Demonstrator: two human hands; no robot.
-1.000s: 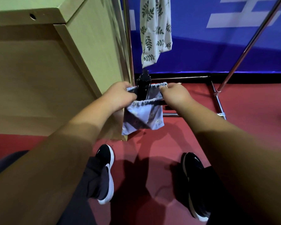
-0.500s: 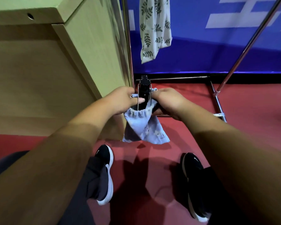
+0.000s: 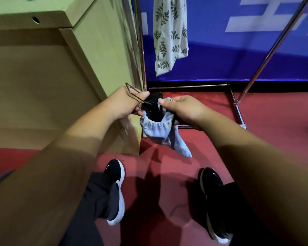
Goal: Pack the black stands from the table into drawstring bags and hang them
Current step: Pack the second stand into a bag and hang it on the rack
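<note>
One bag [image 3: 160,132] held mid-air, one stand [image 3: 154,107] poking from its mouth. The left hand [image 3: 124,102] pinches the cord [image 3: 133,92], the right hand [image 3: 181,109] pinches the rim; loop now drawn out leftward. Beyond: one leaf-print bag [image 3: 169,32] on the rack [image 3: 274,41].

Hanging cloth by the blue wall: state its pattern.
The cloth is off-white with dark leaf sprigs; the head view shows it.

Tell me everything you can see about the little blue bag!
The drawstring bag is pale blue, soft cloth with faint small marks. Its mouth is puckered into gathers, and the black stand pokes out of it. It hangs in the air above the red floor, bottom corner drooping right. The left hand pinches its thin cord loop; the right hand pinches the rim.
</note>
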